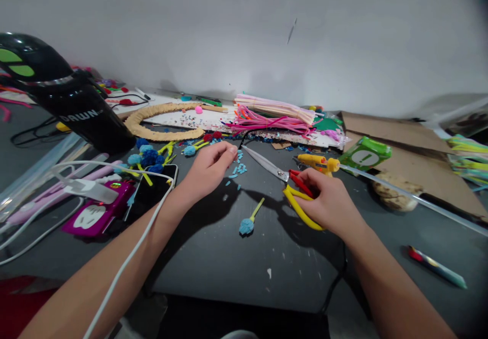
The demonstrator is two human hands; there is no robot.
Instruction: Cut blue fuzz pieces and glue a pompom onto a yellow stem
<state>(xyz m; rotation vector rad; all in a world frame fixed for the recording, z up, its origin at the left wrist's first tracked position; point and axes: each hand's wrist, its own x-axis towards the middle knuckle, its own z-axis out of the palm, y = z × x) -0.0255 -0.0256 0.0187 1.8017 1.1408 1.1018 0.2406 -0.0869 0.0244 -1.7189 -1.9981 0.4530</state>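
My right hand [324, 202] is wrapped around the red and yellow handles of a pair of scissors [267, 165]. Their blades look closed and point toward my left fingertips. My left hand [209, 166] pinches thumb and forefinger together; whatever is between them is too hidden to make out. Short light-blue fuzzy cut pieces [240, 169] lie scattered on the dark table just beside and below those fingertips. Nearer to me, a small blue fuzzy flower [246, 226] with a yellow-green stem rests between my two hands.
Behind lie bundled pipe cleaners [274, 118] and a wrapped tan ring [163, 134]. Blue pom-pom flowers [152, 156], a purple power socket [95, 212] and a black bottle [76, 105] stand left. A yellow glue gun [318, 163] with its long stick and a pen [436, 267] lie right.
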